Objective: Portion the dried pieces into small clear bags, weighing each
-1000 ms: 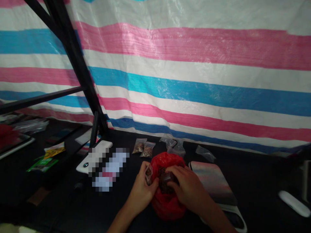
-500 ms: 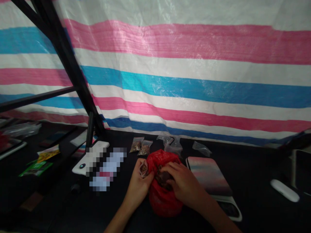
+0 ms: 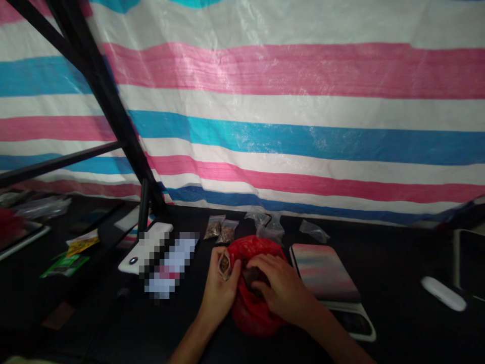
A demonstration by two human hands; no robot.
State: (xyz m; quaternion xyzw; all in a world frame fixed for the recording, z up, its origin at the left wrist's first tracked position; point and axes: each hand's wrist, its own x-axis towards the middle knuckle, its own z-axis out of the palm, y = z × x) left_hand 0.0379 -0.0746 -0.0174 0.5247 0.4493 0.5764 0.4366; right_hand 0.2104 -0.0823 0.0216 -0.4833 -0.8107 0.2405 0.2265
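A red plastic bag (image 3: 248, 313) with dark brown bits inside sits on the black table in front of me. My left hand (image 3: 219, 293) is closed on a small clear pouch (image 3: 224, 264), held open at the red bag's left edge. Inside the red bag's mouth, my right hand (image 3: 278, 290) has its fingers curled round a dark scoop-like thing (image 3: 251, 276) that I cannot make out well.
Two filled small pouches (image 3: 221, 231) and several empty clear ones (image 3: 269, 227) lie behind the bag. A scale with a striped top (image 3: 326, 273) sits to the right, a white object (image 3: 443, 293) further right. Pixelated white items (image 3: 162, 258) and black frame bars (image 3: 113, 126) stand left.
My view has shifted a little. The left hand has brought the small pouch closer against the red bag, and the right hand stays inside the bag, slightly lower.
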